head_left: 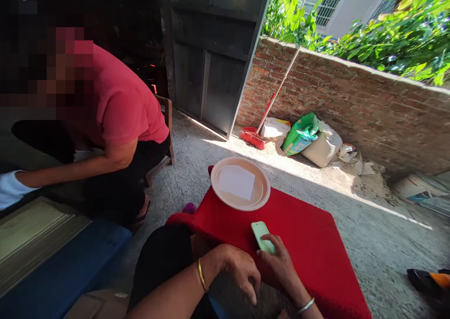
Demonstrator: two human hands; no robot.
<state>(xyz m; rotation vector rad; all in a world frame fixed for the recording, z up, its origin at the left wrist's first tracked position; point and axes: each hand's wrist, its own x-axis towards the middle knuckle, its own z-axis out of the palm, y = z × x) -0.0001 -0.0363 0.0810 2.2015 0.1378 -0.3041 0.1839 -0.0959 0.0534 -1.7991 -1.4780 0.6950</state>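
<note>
My right hand (281,265), a silver bangle at its wrist, is closed on the lower part of a light green phone (260,232). The phone is just over the near edge of a table covered in red cloth (298,225); whether it still rests on the cloth I cannot tell. Left of it, my left hand (242,270) hangs by the table edge above my lap, below a gold bangle. Its fingers bend loosely downward, somewhat apart, and no object shows in them. A pale round basin (263,192) with a sheet of white paper (237,181) inside stands at the table's far corner.
At left a person in a red shirt (123,103) sits bent over, wearing white gloves, beside stacked pale sheets (31,230). A dark door (211,61) stands behind. Along the brick wall (337,94) are a red broom (253,138), a green sack (300,134) and a pale sack (323,143).
</note>
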